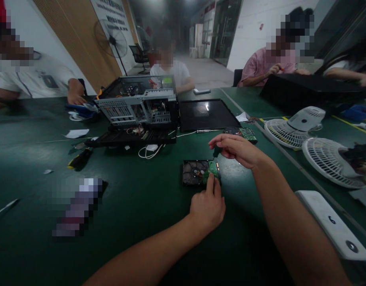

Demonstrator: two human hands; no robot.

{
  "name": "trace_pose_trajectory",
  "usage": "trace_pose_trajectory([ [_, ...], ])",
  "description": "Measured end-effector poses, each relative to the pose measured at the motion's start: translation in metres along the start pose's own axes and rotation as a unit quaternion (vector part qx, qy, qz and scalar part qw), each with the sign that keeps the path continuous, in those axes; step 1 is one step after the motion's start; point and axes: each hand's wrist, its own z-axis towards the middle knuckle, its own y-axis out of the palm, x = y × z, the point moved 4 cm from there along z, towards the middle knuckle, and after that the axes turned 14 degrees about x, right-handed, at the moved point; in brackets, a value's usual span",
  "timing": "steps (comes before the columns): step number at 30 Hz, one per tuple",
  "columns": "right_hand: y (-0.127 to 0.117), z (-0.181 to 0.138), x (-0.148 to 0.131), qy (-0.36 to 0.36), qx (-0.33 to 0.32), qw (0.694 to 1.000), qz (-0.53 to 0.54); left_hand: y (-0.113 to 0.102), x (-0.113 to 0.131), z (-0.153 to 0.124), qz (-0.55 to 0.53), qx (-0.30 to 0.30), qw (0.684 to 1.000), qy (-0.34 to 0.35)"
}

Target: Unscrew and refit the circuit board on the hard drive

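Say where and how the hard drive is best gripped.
Probably the left end of the hard drive, from the left, thumb and fingers on its long edges. It lies flat, lengthwise left to right, and that end is uncovered; the left hand has fingers on the right part, where the screwdriver in the right hand points at the green circuit board.

1. Left hand (207, 204): fingertips touching the green circuit board (212, 165) of a flat, black, rectangular hard drive (189, 174).
2. Right hand (235, 150): holding a small screwdriver (217, 151) with a dark green handle, its shaft pointing down at the board.
3. Beyond them: an opened computer case (117, 112) of black and grey metal.
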Motion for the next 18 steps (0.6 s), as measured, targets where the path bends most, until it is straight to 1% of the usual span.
trace_pose_trajectory([
  [6,0.0049,-0.0031,0.0018,0.034,-0.070,0.997,0.024,-0.0007,-0.0002,0.0004,-0.003,0.000,1.000,-0.004],
  [13,0.0026,-0.0033,0.0048,0.053,-0.074,0.993,0.071,-0.0023,0.0006,0.0007,-0.001,0.003,1.000,-0.004],
  [15,0.0016,-0.0041,0.0048,0.051,-0.086,0.993,0.069,-0.0024,0.0006,0.0009,-0.002,0.002,1.000,-0.006],
  [18,-0.0009,-0.0048,0.0038,0.030,-0.099,0.994,0.041,-0.0022,0.0003,0.0007,-0.004,0.000,1.000,-0.005],
])
